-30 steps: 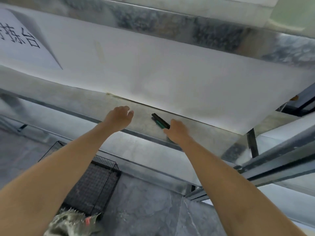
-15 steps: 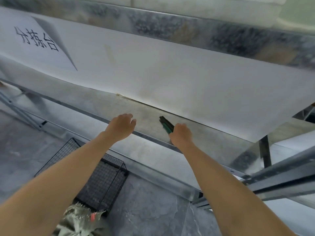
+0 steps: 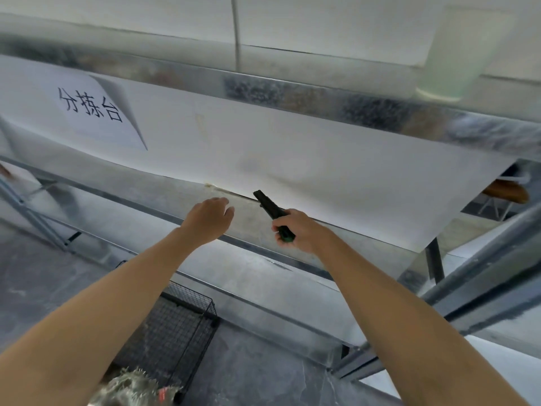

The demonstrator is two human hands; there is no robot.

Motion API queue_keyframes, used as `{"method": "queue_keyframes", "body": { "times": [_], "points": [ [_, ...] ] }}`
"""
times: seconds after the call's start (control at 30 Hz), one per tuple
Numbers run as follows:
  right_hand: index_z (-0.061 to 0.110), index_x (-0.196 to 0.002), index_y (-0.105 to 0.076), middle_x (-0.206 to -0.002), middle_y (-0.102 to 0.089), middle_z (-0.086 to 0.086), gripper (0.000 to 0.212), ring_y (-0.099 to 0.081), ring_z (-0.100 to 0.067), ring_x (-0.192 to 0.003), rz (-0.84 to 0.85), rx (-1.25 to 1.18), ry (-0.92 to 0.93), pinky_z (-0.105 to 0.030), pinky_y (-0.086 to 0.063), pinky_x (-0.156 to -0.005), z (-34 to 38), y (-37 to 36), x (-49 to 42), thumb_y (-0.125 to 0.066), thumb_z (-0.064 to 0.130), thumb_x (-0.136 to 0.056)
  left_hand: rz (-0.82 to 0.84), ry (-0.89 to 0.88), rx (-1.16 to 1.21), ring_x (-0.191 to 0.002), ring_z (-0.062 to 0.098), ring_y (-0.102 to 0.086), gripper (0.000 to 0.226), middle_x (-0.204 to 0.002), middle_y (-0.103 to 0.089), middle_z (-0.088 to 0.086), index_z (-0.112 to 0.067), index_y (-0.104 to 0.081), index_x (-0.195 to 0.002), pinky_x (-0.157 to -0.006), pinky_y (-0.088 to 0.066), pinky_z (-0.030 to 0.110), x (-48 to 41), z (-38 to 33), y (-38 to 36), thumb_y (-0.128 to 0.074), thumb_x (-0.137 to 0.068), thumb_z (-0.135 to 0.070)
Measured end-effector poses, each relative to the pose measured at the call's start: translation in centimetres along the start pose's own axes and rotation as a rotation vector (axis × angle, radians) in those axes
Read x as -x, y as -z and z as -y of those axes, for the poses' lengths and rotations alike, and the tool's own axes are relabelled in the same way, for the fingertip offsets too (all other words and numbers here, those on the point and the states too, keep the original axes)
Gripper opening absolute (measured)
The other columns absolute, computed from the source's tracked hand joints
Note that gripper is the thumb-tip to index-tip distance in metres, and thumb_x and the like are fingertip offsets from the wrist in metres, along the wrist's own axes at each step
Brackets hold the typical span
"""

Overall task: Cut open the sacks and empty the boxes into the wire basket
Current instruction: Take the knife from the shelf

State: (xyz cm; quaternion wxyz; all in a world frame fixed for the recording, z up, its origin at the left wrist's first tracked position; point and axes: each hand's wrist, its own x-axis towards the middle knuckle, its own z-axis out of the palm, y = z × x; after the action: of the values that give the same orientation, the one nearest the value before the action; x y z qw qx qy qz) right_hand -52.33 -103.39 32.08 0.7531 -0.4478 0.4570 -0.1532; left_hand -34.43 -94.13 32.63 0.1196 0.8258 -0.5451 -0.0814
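My right hand [image 3: 304, 231] grips a black and green utility knife [image 3: 270, 209] just above the metal table's front ledge [image 3: 251, 227], the knife's black end pointing up and to the left. My left hand [image 3: 209, 216] hovers over the same ledge to the left of the knife, fingers loosely bent and holding nothing. A black wire basket [image 3: 181, 326] stands on the floor below the table, partly hidden by my left forearm. The frayed top of a woven sack [image 3: 131, 389] shows at the bottom edge, in front of the basket.
A large white sheet [image 3: 292, 159] covers the tabletop, with a paper sign [image 3: 93, 109] lying at its left. A pale green cup [image 3: 456, 51] stands at the far right. Metal frame rails [image 3: 480, 276] run along the right. The floor [image 3: 38, 276] is grey.
My right hand has closed round the knife and lifted it off the ledge. The left hand has stayed by the ledge, and the view has tilted upward.
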Motion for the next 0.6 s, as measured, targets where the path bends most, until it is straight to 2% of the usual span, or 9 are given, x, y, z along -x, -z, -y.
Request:
{"method": "queue_keyframes", "body": {
  "times": [0.1,0.2,0.37,0.6],
  "points": [
    [0.005,-0.101,-0.049,-0.077,-0.049,-0.011,0.01,-0.045,-0.018,-0.064,0.062,-0.054,-0.024,-0.025,-0.045,-0.054,0.5,-0.6,1.1,-0.046,-0.002,-0.094,-0.015,-0.015,-0.015,-0.118,0.03,-0.053,0.042,-0.132,-0.056,0.014,-0.004,-0.051,-0.128,-0.1,-0.037,0.038,0.8,0.3,1.1,-0.032,-0.101,-0.029],
    [0.002,-0.106,-0.047,-0.08,-0.048,-0.011,0.013,-0.045,-0.019,-0.067,0.073,-0.075,-0.028,-0.028,-0.043,-0.061,0.6,-1.2,1.8,-0.041,-0.001,-0.096,-0.029,-0.016,-0.028,-0.12,0.03,-0.052,0.043,-0.135,-0.054,0.014,-0.004,-0.05,-0.131,-0.102,-0.037,0.037,1.6,0.7,2.2,-0.031,-0.102,-0.029],
    [0.002,-0.112,-0.047,-0.074,-0.049,-0.01,0.014,-0.045,-0.018,-0.06,-0.004,0.031,0.054,-0.025,-0.044,-0.05,0.6,-2.5,2.2,-0.044,0.003,-0.098,-0.034,-0.01,-0.027,-0.118,0.03,-0.053,0.043,-0.133,-0.055,0.014,-0.004,-0.051,-0.13,-0.101,-0.039,0.038,2.3,1.6,2.8,-0.031,-0.101,-0.03],
    [0.006,-0.097,-0.057,-0.068,-0.052,-0.006,0.016,-0.046,-0.014,-0.05,-0.114,0.162,0.183,-0.021,-0.039,-0.041,0.2,-3.2,2.1,-0.054,0.021,-0.096,-0.047,-0.012,-0.012,-0.117,0.03,-0.054,0.043,-0.132,-0.056,0.014,-0.004,-0.05,-0.13,-0.099,-0.039,0.038,2.8,2.2,3.1,-0.031,-0.101,-0.03]
  ]
}}
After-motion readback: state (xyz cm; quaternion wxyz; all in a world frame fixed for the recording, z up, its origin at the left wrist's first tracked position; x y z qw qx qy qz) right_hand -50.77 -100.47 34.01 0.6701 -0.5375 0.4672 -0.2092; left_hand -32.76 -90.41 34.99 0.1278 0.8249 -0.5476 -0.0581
